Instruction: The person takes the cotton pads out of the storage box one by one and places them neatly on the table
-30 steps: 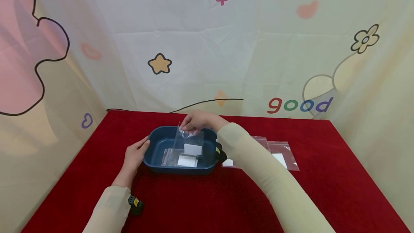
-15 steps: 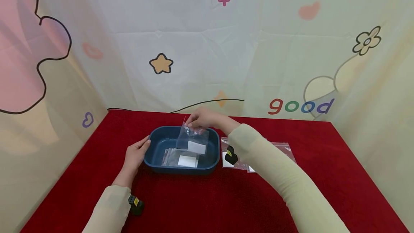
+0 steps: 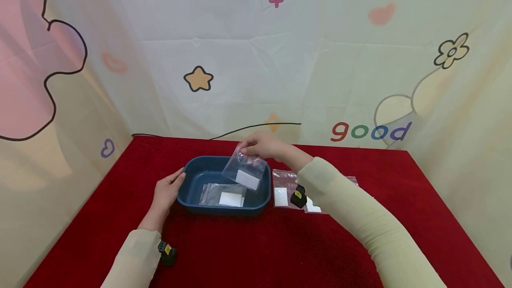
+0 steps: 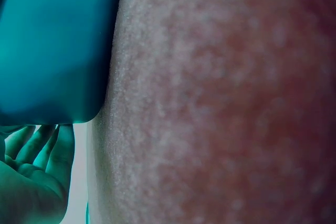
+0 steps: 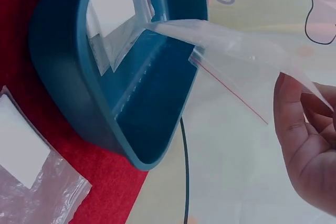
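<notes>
Bag (image 3: 245, 170), clear, squarish thin plastic w/ a white rectangular panel, hangs tilted from the R hand (image 3: 262, 146), thumb & fingertips pinching its top edge. It's over the R-hand side of a deep-blue rounded-rectangular plastic tub (image 3: 224, 210); can't tell if its low corner touches. L hand (image 3: 168, 190) rests at the tub's near end, fingers fairly straight on the outer wall; can't tell if the thumb grips the rim.

Tips: pinch high & light so the film doesn't crease; clear the rim, b/c thin plastic prob. snags. Brace tub w/ L hand vs. sliding. Mind the stack of similar clear bags (image 3: 223, 193) b/w the hands, may cling; ditto the clear, white-panelled loose bags (image 3: 281, 197) on flat red cloth (image 3: 224, 248) by the R wrist.
</notes>
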A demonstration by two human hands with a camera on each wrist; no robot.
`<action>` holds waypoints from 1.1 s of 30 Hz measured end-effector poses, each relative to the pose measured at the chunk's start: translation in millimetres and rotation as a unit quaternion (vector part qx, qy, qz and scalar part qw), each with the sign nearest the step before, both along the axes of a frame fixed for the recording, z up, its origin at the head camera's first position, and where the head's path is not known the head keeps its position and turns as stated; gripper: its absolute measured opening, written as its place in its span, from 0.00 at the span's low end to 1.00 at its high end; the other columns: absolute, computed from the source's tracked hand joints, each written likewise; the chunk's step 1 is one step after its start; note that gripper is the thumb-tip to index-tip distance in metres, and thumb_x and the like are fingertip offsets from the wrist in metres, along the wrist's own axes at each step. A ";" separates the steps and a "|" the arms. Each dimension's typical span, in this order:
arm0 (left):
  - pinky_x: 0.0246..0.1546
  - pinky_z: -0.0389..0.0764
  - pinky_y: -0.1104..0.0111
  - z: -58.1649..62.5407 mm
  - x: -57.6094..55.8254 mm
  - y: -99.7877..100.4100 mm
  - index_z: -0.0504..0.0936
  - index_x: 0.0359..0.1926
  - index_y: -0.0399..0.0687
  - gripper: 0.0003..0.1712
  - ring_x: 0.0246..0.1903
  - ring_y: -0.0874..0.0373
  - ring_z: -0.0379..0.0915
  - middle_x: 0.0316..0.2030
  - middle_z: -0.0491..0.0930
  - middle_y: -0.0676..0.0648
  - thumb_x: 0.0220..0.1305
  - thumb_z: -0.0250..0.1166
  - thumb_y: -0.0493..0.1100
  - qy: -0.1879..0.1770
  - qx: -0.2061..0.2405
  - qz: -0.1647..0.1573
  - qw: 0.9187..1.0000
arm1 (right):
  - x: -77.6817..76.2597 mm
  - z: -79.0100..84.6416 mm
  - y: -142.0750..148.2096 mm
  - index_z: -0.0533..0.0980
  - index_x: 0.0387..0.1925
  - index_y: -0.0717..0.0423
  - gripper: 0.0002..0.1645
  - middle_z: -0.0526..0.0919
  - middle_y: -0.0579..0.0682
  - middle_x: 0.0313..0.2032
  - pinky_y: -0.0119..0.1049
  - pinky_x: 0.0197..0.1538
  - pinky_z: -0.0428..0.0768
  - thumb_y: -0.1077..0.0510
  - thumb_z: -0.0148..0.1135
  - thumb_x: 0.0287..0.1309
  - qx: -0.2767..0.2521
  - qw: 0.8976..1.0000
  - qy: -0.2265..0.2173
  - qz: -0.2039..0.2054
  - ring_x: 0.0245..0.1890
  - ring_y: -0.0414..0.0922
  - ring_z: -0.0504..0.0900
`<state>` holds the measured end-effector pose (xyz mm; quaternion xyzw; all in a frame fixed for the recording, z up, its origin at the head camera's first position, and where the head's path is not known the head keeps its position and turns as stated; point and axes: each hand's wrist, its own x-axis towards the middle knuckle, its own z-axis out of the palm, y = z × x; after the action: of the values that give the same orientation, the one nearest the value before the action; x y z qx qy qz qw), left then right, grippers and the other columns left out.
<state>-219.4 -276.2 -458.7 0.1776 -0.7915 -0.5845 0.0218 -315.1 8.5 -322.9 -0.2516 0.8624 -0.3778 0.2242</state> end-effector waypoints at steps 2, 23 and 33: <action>0.74 0.68 0.48 -0.4 -0.2 -0.2 0.66 0.75 0.42 0.29 0.77 0.40 0.58 0.76 0.62 0.36 0.80 0.52 0.48 0.002 0.002 0.000 1.000 | 0.8 0.7 4.3 0.84 0.55 0.57 0.16 0.86 0.57 0.46 0.26 0.40 0.83 0.58 0.61 0.71 -0.011 1.000 -0.005 -0.009 0.37 0.43 0.81; 0.75 0.66 0.48 1.0 0.6 -0.3 0.65 0.76 0.42 0.29 0.78 0.40 0.55 0.77 0.61 0.36 0.81 0.52 0.47 0.002 -0.005 -0.001 1.000 | 12.6 6.7 56.4 0.80 0.60 0.61 0.19 0.83 0.58 0.52 0.26 0.42 0.81 0.57 0.59 0.73 -0.088 0.993 -0.021 -0.076 0.42 0.44 0.78; 0.75 0.66 0.48 0.5 0.4 -0.6 0.65 0.76 0.42 0.29 0.78 0.40 0.55 0.77 0.61 0.36 0.81 0.52 0.47 0.002 -0.007 -0.005 1.000 | 20.1 3.9 75.6 0.80 0.59 0.63 0.20 0.83 0.62 0.53 0.25 0.41 0.83 0.58 0.60 0.72 -0.095 0.992 -0.008 -0.088 0.42 0.43 0.79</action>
<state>-219.0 -276.8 -458.1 0.1723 -0.7963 -0.5794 0.0217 -295.0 84.2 -319.0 -0.1917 0.8398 -0.4780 0.1717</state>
